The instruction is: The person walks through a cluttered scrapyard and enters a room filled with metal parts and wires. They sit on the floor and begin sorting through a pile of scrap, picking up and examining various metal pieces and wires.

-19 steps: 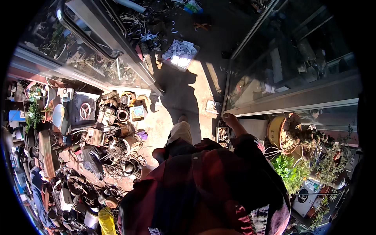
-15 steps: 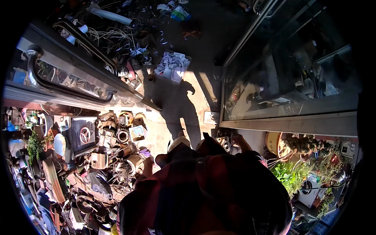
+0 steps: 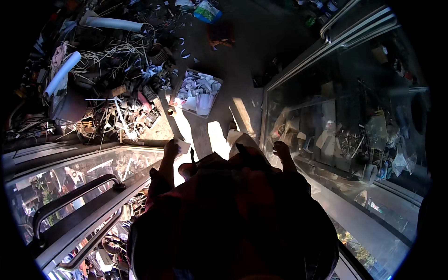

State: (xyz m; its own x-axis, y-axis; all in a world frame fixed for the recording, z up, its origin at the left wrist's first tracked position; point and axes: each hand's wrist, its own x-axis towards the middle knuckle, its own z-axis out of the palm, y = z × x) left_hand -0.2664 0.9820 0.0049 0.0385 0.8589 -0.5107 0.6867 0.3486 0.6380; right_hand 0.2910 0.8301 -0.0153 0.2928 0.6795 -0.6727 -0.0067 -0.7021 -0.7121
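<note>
My left hand (image 3: 171, 148) is held low ahead of my body, its fingers closed on a small pale flat piece (image 3: 184, 147) that looks like paper or thin plastic. To the right, my right hand (image 3: 281, 149) hangs beside the glass door panel (image 3: 345, 135) with its fingers curled in; no object shows in it. On the floor ahead, beyond both hands, lies a shallow box (image 3: 221, 85) heaped with white curled scraps (image 3: 200, 88). Part of my shoe or trouser leg (image 3: 242, 140) shows between the hands.
A glass door with a dark bar handle (image 3: 77, 196) stands at my left. Piled wires and debris (image 3: 121, 114) spread at the front left, with a white tube (image 3: 63, 73) and another pale tube (image 3: 114, 24) among them. A green-blue bag (image 3: 207, 12) lies far ahead.
I have moved forward through the doorway, so the left door handle and outdoor clutter now lie further back. The box appears lower in view. My left hand has come forward with the pale piece.
</note>
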